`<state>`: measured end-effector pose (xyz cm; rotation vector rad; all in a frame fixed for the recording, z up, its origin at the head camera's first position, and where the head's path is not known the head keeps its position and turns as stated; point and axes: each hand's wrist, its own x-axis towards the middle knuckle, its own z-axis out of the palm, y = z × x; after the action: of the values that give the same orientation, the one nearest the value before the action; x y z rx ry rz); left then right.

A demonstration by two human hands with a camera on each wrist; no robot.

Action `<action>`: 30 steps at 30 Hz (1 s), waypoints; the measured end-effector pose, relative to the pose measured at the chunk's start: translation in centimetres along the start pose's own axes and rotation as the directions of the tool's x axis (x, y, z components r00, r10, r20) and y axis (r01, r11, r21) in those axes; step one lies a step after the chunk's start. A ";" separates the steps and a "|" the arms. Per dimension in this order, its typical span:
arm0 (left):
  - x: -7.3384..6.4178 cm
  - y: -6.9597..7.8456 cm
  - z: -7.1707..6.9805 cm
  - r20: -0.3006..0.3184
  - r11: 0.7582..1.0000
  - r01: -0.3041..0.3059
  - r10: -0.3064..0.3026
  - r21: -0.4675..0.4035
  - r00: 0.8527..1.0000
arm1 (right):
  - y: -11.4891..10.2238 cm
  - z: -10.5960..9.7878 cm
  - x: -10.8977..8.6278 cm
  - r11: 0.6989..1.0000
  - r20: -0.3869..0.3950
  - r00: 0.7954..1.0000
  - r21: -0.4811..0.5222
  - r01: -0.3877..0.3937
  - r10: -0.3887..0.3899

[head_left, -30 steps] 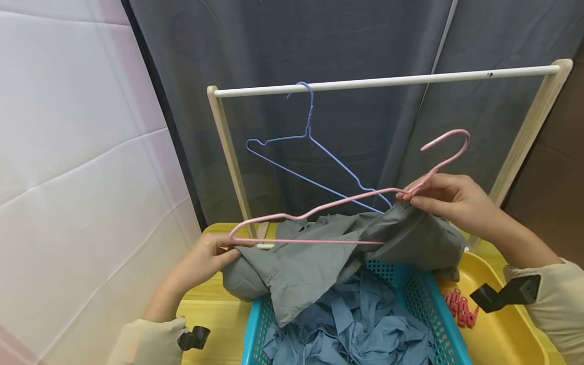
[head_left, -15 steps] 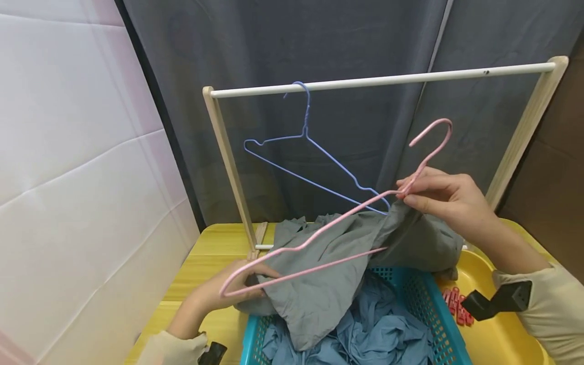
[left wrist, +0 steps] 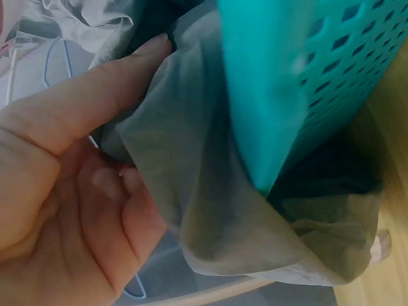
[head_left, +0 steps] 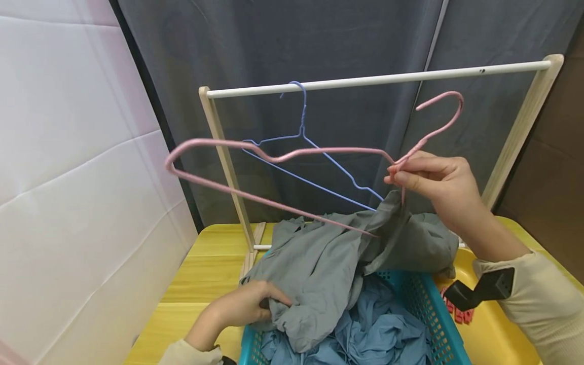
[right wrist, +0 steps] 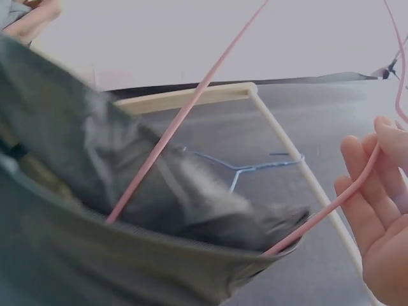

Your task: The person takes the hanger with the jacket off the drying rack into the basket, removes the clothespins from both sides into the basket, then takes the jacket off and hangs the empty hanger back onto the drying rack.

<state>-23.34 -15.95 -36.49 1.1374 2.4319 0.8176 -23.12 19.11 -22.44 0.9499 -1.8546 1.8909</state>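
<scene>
My right hand (head_left: 438,180) pinches a pink hanger (head_left: 292,209) at the base of its hook, high over the basket. The hanger's right end goes inside a grey-green garment (head_left: 328,253), while its left end sticks out bare to the left. In the right wrist view the pink wire (right wrist: 159,150) runs down into the opening of the cloth. Lower left, my left hand (head_left: 248,304) grips a fold of the same garment. Up close in the left wrist view, thumb and fingers (left wrist: 108,86) hold this cloth (left wrist: 197,172) beside the basket wall.
A blue hanger (head_left: 303,109) hangs on the white rail (head_left: 378,80) of a wooden-ended rack. Below, a teal basket (head_left: 444,324) holds blue cloth (head_left: 374,329). To its right a yellow tray (head_left: 502,329) contains red clothespins (head_left: 463,315). A white curtain (head_left: 82,152) bounds the left side.
My left hand has let go of the pink hanger's left end and moved down onto the garment. That end dipped, then swung up. My right hand rose slightly, still holding the hanger.
</scene>
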 end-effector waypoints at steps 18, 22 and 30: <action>-0.2 0.1 0.4 0.022 0.998 -0.061 0.061 0.027 0.998 | -2.4 0.2 1.9 0.899 -0.071 0.995 0.428 0.095 -0.071; -0.2 0.2 0.4 0.026 0.998 -0.054 0.053 0.025 0.998 | -3.0 -0.2 2.1 0.854 -0.091 0.993 0.509 0.110 -0.074; -0.2 0.3 0.2 0.036 0.999 -0.045 0.044 0.015 0.998 | -4.5 -1.8 2.4 0.808 -0.153 0.985 0.570 0.149 -0.074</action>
<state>-22.95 -15.83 -36.43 1.2058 2.3967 0.7858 -22.35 20.81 -17.40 1.0525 -1.1190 2.4308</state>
